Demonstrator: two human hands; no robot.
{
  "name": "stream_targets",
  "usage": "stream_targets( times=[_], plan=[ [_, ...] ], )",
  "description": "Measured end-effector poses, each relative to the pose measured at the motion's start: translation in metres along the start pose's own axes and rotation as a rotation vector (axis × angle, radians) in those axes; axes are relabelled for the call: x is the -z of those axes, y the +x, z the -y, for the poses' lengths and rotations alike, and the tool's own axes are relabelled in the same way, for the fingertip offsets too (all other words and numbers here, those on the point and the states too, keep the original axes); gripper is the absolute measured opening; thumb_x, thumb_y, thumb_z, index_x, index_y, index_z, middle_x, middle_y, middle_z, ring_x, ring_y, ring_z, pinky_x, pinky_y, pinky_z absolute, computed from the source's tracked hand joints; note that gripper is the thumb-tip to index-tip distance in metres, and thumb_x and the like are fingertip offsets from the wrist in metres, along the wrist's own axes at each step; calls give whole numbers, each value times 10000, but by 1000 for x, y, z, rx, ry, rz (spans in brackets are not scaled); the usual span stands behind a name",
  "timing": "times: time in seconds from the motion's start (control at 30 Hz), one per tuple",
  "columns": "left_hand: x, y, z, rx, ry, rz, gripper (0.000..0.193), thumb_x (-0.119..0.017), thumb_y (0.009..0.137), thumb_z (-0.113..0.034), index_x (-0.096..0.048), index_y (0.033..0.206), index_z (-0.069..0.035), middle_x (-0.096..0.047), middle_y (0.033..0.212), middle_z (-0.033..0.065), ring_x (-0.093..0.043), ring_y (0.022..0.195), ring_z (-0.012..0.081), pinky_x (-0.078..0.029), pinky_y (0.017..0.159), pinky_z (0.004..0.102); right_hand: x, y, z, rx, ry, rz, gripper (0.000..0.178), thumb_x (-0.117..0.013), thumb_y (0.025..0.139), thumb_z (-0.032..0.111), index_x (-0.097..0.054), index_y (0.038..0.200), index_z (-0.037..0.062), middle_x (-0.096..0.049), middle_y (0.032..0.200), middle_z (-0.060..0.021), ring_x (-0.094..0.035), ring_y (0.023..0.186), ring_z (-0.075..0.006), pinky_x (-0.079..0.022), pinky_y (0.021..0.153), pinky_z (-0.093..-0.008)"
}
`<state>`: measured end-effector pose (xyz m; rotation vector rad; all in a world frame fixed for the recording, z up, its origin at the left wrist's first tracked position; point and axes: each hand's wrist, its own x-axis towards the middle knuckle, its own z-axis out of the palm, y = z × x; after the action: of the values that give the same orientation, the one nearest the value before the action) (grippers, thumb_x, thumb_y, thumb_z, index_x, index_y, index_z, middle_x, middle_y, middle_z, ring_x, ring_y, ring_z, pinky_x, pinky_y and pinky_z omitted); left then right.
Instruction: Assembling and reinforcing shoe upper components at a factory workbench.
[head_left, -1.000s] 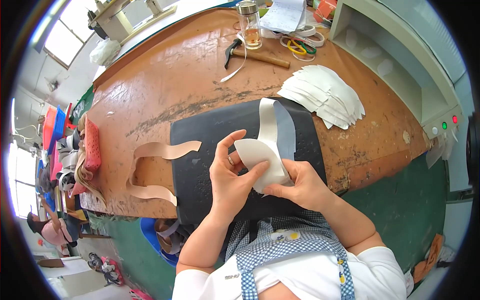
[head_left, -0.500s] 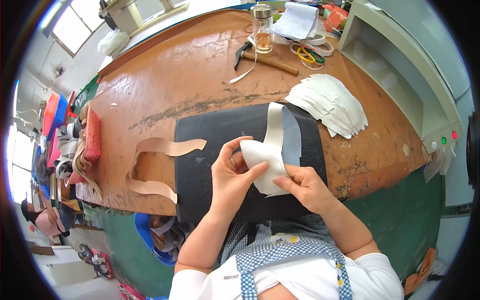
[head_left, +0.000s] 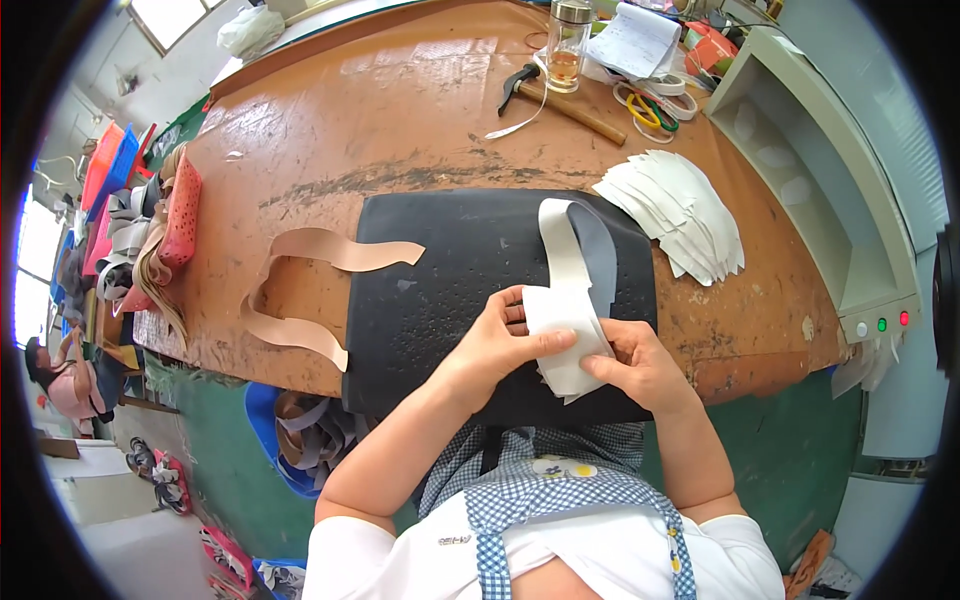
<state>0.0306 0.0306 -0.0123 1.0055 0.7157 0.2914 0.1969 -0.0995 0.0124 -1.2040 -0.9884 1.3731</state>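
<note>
My left hand (head_left: 495, 350) and my right hand (head_left: 645, 368) both hold a white leather-like piece (head_left: 556, 312), seemingly more than one layer, above the black mat (head_left: 430, 320). The left thumb lies across its face, with the fingers behind it. Between thumb and fingers, my right hand pinches its right edge. A cream strip (head_left: 563, 240) curves up from behind the piece, its grey side (head_left: 600, 255) showing on the right. How the strip joins the piece is hidden. Left of my hands, a beige strip (head_left: 335, 247) lies in a loop, one end on the mat.
Fanned white pieces (head_left: 680, 210) lie right of the mat. Beyond are a hammer (head_left: 575, 112), a glass bottle (head_left: 566, 60), tape rolls (head_left: 670, 95) and a notepad (head_left: 640, 40). A grey machine (head_left: 885, 270) stands at right, a red basket (head_left: 180, 215) at left.
The white piece has turned more upright in my hands, and both hands still hold it. The whole view has shifted slightly.
</note>
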Motion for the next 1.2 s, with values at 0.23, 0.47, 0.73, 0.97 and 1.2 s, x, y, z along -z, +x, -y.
stream_targets(
  times=[0.23,0.47,0.73,0.97,1.2],
  plan=[
    [-13,-8,0,47,21,35,864,-859,736,-240,-366,1376,68,-567,1156,137,-603,1021,170,-538,769,288,-12,4,2,-43,55,5,257,-705,893,95,-647,1099,-48,-708,943,-88,-695,874,-163,-560,787,-292],
    [-12,-8,-7,40,-258,124,347,-776,837,-153,-640,1101,28,-686,1008,109,-677,891,182,-563,766,317,-2,10,5,-172,113,127,193,-718,858,23,-668,1012,-82,-716,875,-144,-733,784,-250,-611,712,-349],
    [15,15,-28,-145,-369,-45,347,-590,994,-302,-621,1117,21,-690,1061,120,-680,967,198,-555,871,347,-4,25,5,-50,100,-158,257,-724,906,190,-701,1021,-38,-711,873,-29,-630,749,-52,-511,670,-212],
    [13,12,-38,-115,-213,-9,406,-584,996,-296,-564,1210,49,-671,1114,133,-665,1030,198,-553,904,336,-4,45,20,-39,-46,-158,285,-726,909,222,-696,1053,-22,-690,851,-10,-609,729,-41,-498,644,-214],
    [34,26,-36,-184,-442,16,362,-619,977,-246,-574,1204,32,-661,1123,106,-666,1001,174,-559,896,326,-3,73,21,31,11,-227,322,-693,933,334,-682,837,27,-628,719,30,-542,631,-11,-435,544,-200]
  ],
)
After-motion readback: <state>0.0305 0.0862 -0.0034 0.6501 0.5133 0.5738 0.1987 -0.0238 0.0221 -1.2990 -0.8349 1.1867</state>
